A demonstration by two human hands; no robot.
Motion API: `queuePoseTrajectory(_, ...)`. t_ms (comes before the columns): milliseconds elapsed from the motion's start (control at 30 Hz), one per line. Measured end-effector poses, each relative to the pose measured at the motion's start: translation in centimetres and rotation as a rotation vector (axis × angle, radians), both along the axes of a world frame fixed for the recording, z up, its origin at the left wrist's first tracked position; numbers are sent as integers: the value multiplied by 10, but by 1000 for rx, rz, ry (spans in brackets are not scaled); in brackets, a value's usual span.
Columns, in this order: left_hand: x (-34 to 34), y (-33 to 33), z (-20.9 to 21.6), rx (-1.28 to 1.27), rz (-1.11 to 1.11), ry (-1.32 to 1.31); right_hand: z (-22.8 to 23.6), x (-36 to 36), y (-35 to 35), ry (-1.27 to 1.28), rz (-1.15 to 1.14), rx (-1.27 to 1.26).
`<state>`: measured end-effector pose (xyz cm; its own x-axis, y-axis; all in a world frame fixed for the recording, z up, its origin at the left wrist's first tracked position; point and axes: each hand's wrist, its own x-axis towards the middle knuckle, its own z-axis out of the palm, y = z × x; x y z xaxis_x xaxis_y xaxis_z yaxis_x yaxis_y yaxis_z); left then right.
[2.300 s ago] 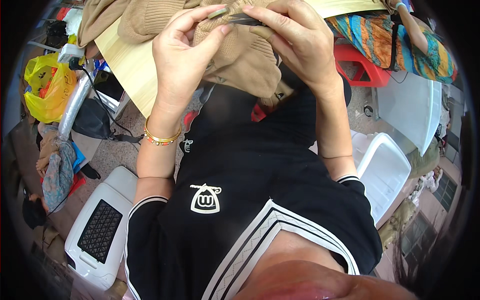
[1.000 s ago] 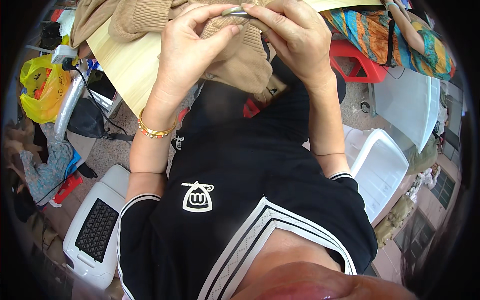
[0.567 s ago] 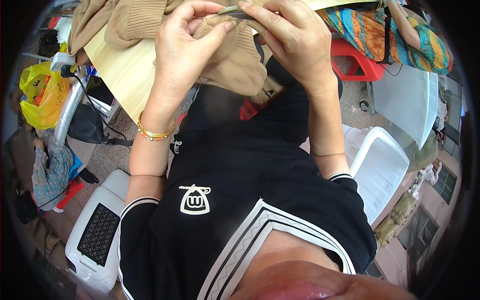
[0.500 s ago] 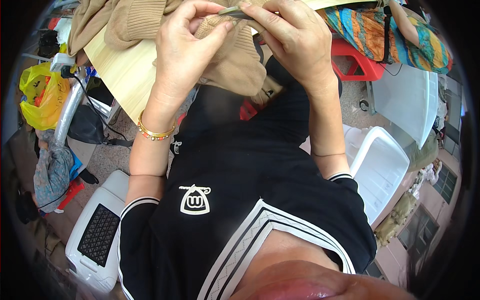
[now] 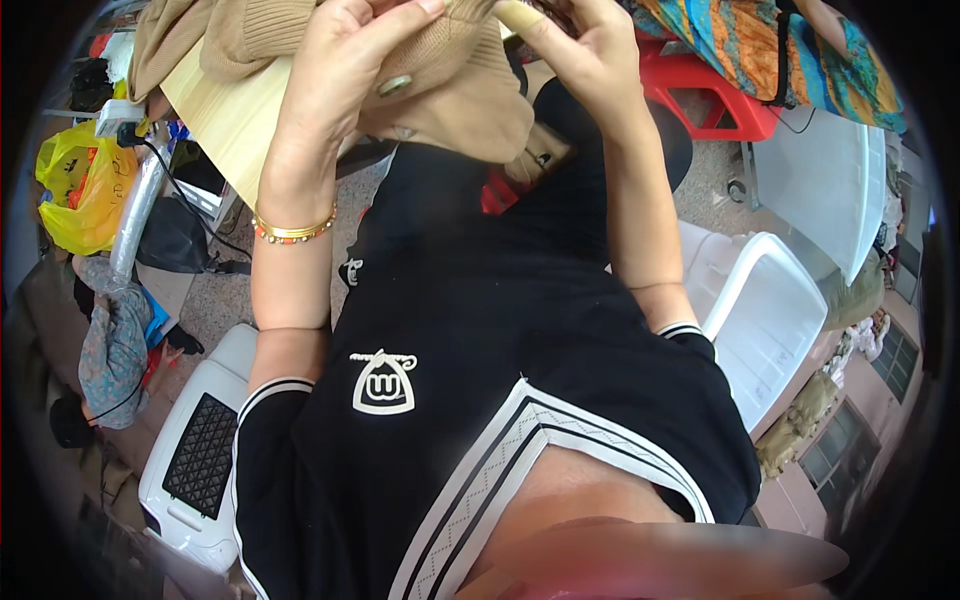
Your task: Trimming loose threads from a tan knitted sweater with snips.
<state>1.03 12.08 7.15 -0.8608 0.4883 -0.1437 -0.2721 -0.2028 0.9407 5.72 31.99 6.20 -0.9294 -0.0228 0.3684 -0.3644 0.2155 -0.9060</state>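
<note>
A tan knit garment (image 5: pixel 455 95) hangs between my hands at the top of the view, its ribbed part draped over the table edge. My left hand (image 5: pixel 340 75) pinches the knit, thumb on top, beside a small pale greenish button (image 5: pixel 395 86). My right hand (image 5: pixel 580 55) is closed at the garment's upper right edge, its yellowish thumb tip against the cloth. The picture's upper edge cuts off some of its fingers, and anything else in them is hidden. Gold and beaded bracelets (image 5: pixel 293 232) circle my left wrist.
More tan knitwear (image 5: pixel 250 40) lies on the pale wooden table (image 5: pixel 225 105). To the right are a red stool (image 5: pixel 715 95), another person's patterned clothing (image 5: pixel 740 45) and white plastic bins (image 5: pixel 770 330). On the left are a yellow bag (image 5: pixel 85 190), a cable and another person (image 5: pixel 115 345).
My hands have moved up and slightly apart. The button, earlier near my fingertips, now shows lower on the knit beside my left hand. The grey object at my right fingers no longer shows.
</note>
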Motion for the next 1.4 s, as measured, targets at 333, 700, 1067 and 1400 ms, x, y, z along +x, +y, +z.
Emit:
queuePoseTrajectory(333, -6, -10, -36, -26, 41, 204, -13, 1, 1, -189, 102, -199)
queuePoseTrajectory(700, 3, 5, -23, -52, 133, 285, -22, -2, -7, -255, 77, -372)
queuePoseTrajectory(1067, -18, -9, -54, -26, 93, 179, -34, -6, -17, -160, 57, -461)
queuePoseTrajectory(1400, 26, -23, -40, -303, -42, 290, -38, -9, 10, -329, -300, -883)
